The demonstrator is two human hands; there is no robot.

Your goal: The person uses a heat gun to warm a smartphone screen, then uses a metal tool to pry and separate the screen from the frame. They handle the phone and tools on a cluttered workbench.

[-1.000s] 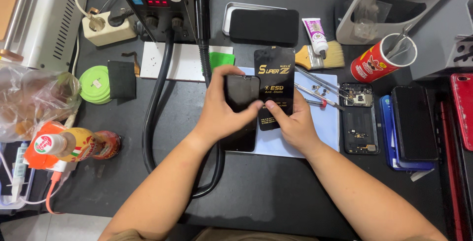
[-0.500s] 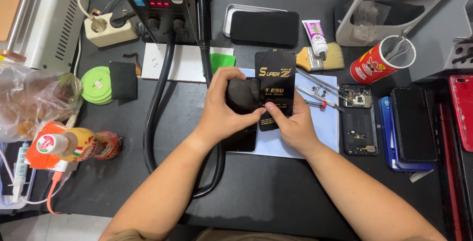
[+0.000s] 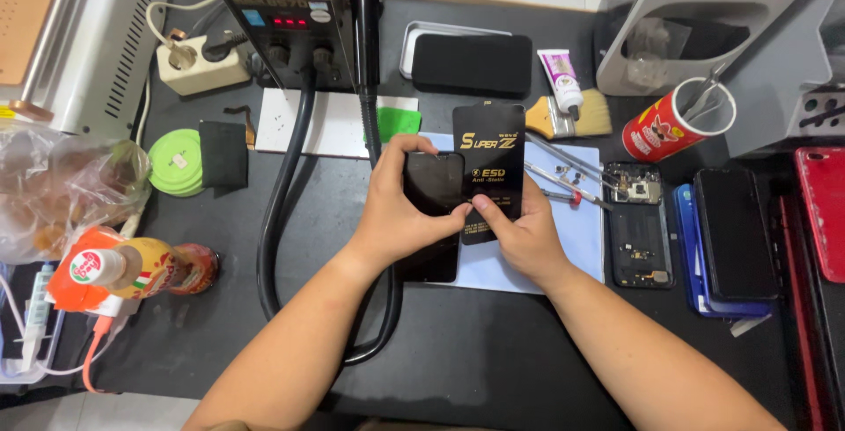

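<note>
My left hand (image 3: 403, 211) grips a black phone (image 3: 433, 186) with a dark screen, held above the black work mat. My right hand (image 3: 521, 235) touches the phone's right edge with thumb and fingers and rests over a black flat packet with gold lettering (image 3: 489, 151). The packet lies on a pale blue sheet (image 3: 583, 242). Part of the phone is hidden under my left palm.
A hot-air station (image 3: 283, 10) with a thick black hose (image 3: 280, 193) stands at the back. Tweezers (image 3: 563, 171), a brush (image 3: 570, 114), a red can of tools (image 3: 676, 123), an opened phone (image 3: 637, 224), stacked phones (image 3: 735, 233), green tape rolls (image 3: 174, 162), a sauce bottle (image 3: 132, 271).
Both hands stay on the phone with only slight shifts. My right fingers have moved a little along the phone's right edge.
</note>
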